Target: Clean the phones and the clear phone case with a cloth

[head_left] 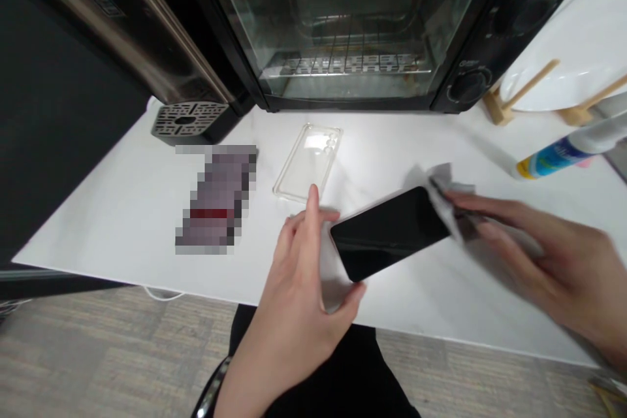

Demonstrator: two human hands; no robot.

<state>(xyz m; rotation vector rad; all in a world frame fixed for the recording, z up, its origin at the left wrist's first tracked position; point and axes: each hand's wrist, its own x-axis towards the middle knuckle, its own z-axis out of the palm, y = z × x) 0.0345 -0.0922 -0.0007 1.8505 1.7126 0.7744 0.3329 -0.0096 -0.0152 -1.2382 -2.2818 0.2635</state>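
Head view: the left hand (pixel 298 287) holds a phone (pixel 389 232) by its near end, thumb under the lower corner and fingers along the upper edge, so its grasp is closed on the phone; the dark screen faces up and the phone hangs over the counter's (pixel 122 209) front edge, tilted with its far end up to the right. The right hand (pixel 539 261) presses a crumpled grey-white cloth (pixel 443 189) against that far end; its fingers are pinched on the cloth, which is blurred, so the hand appears to be in motion.

A clear case (pixel 308 162) lies flat and empty near the middle of the counter, just behind the left hand and apart from it; a pixelated flat item (pixel 215 199) lies to its left, toward the left edge. At the right edge a bottle (pixel 568 153) with a blue label lies on its side; behind it a white plate (pixel 563 46) stands in a wooden rack (pixel 504 101). Along the back edge sits a toaster oven (pixel 353 19) with a glass door, and a dark machine with a drip grille (pixel 189 119) stands at the back left corner.

Judged from this, the step in hand is wiping the screen, at its far end; the next stroke seems to call for steady support from the left hand and light, even pressure along the glass toward the held end.
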